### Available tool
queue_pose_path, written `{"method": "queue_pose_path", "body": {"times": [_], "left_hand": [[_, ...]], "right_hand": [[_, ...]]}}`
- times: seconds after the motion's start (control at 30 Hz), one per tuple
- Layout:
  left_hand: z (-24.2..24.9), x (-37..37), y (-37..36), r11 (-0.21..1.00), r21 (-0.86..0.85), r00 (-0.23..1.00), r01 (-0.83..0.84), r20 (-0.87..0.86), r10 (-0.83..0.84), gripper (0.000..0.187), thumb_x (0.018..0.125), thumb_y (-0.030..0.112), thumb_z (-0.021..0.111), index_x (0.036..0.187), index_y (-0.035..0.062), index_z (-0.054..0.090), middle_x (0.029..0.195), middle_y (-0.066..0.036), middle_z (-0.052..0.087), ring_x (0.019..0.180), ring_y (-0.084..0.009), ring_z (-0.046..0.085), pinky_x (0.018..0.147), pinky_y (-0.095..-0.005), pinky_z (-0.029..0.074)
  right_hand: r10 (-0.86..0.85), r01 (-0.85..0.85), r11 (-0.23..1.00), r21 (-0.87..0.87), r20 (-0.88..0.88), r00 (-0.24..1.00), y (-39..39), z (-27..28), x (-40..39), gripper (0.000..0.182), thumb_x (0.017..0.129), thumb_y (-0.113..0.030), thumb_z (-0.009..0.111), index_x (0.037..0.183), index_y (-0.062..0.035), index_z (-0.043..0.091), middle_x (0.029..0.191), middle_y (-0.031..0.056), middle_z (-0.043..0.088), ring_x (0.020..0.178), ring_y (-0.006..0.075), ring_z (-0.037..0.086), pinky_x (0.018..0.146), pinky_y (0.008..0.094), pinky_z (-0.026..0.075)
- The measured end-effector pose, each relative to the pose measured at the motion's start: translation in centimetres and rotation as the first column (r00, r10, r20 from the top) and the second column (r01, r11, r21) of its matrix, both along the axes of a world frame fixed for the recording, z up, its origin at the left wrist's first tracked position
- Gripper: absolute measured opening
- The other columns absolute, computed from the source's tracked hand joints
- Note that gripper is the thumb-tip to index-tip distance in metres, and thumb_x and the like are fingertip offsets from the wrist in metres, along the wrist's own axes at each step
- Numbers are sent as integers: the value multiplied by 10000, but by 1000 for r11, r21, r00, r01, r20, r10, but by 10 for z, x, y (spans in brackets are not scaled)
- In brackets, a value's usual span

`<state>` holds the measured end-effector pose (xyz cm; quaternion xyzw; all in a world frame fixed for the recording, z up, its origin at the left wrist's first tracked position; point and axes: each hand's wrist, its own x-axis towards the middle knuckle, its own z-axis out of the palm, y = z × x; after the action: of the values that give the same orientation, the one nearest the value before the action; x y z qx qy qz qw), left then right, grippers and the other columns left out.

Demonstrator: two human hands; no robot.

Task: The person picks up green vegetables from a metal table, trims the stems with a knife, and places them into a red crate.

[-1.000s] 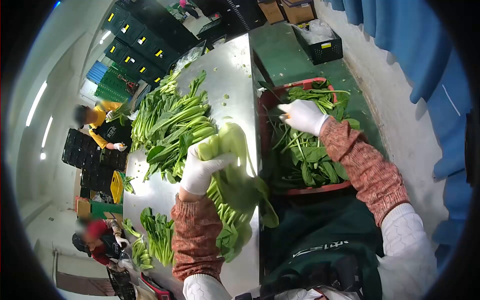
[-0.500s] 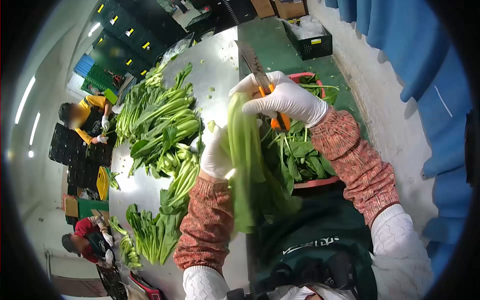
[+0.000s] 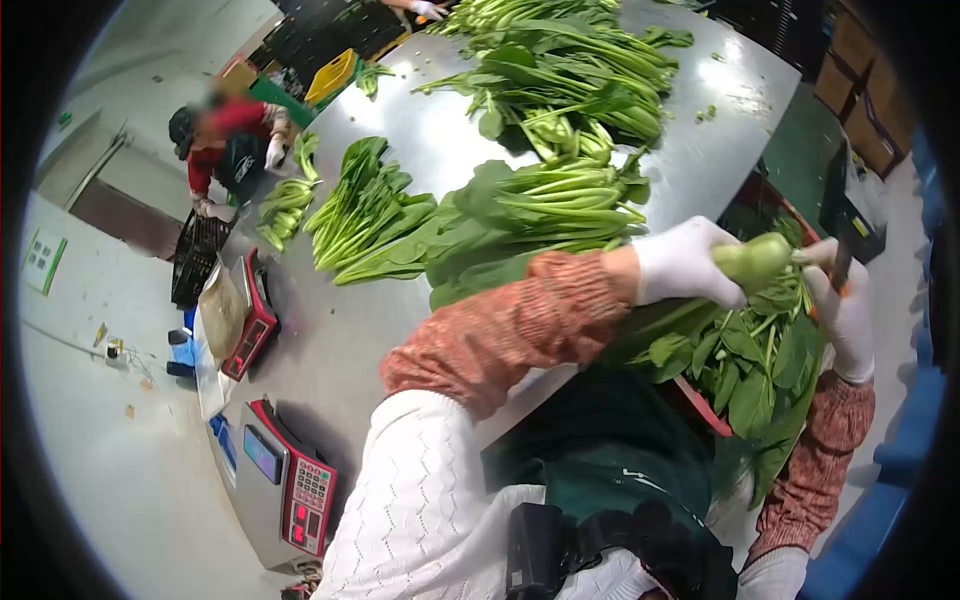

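My left hand [image 3: 690, 265], in a white glove, is closed around the stalk end of a leafy green bunch [image 3: 762, 258]. The bunch's leaves trail down and to the left under my wrist. Close on the right, my right hand [image 3: 842, 305] grips a knife with an orange handle [image 3: 843, 285]; its dark blade [image 3: 840, 262] points up. Thin leaf stems show near the fingertips of my right hand. Below both hands is a red tub [image 3: 705, 408] full of loose leaves [image 3: 765, 370].
Piles of greens [image 3: 575, 75] lie on the metal table [image 3: 370, 330]. Red scales [image 3: 308, 490] stand at its near left edge. A co-worker in red [image 3: 235, 140] is across the table; another person's gloved hand [image 3: 428, 10] shows at the top. A black crate [image 3: 850, 215] is at right.
The view has swung left, bringing the scales into sight. My hands now appear farther right, with the bunch's stalk end turned toward the right. My right hand has come off the bunch's side.
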<state>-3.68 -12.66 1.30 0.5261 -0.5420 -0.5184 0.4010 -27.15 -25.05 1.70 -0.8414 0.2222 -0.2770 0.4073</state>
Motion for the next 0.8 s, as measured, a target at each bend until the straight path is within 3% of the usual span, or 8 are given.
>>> {"method": "queue_pose_path", "body": {"times": [0.1,0.27,0.47,0.53,0.63,0.7,0.77,0.8], "left_hand": [[12,55,50,970,26,924,-241,-301,238,415,747,200,763,1078,-12,630,931,-88,664,860,-169,623,817,-337,493],[4,188,163,652,83,220,-754,-903,368,331,805,65,667,1124,32,585,1097,-123,637,1095,-281,590,1046,-521,417],[-77,363,279,56,306,-224,-950,-798,560,412,855,335,664,1159,64,608,1205,-139,624,1170,-336,539,1065,-560,346],[-89,354,288,-219,588,-516,-779,-401,757,684,811,433,728,1345,77,492,1392,-181,486,1303,-344,420,1082,-543,313],[-124,348,326,-328,429,-413,-842,-118,903,1099,689,464,847,1519,75,241,1533,-242,229,1371,-382,312,1089,-497,304],[-154,353,371,-143,345,-195,-928,-119,974,630,765,374,816,1149,-6,491,812,-130,591,659,-227,610,816,-481,524],[-170,343,380,212,679,-138,-703,-423,896,638,844,356,752,1169,-92,435,921,-230,605,752,-354,611,724,-497,558],[-153,311,350,-41,695,-320,-718,-278,906,677,852,326,745,1230,-119,400,1094,-292,559,930,-412,601,813,-541,555]], "right_hand": [[-214,179,937,301,86,973,-32,-29,-19,138,943,-139,607,1025,-40,656,810,-51,519,729,43,446,656,196,361],[-483,492,860,135,-94,870,-92,-113,-57,210,956,-206,622,1053,-25,666,793,-56,518,720,28,442,632,200,357],[-518,550,822,147,-211,829,-109,-174,-57,304,960,-250,611,1138,-5,635,989,12,641,848,79,551,795,235,450],[-505,515,857,18,-173,846,-135,-223,-63,351,952,-221,619,1210,17,597,1115,87,661,1010,147,592,915,282,449],[-495,508,860,38,-170,852,-128,-249,-63,424,936,-151,635,1286,62,527,1230,141,619,1104,187,578,971,307,424],[-535,552,834,-4,-252,807,-110,-247,-62,423,947,-158,618,1291,69,521,1267,159,602,1146,204,568,991,313,414],[-546,568,823,-16,-299,783,-100,-259,-70,426,951,-159,610,1297,70,517,1285,169,593,1165,217,564,1003,313,408],[-539,566,824,6,-297,788,-95,-265,-72,426,952,-160,606,1298,70,516,1290,175,589,1172,221,560,1008,313,404]]}}
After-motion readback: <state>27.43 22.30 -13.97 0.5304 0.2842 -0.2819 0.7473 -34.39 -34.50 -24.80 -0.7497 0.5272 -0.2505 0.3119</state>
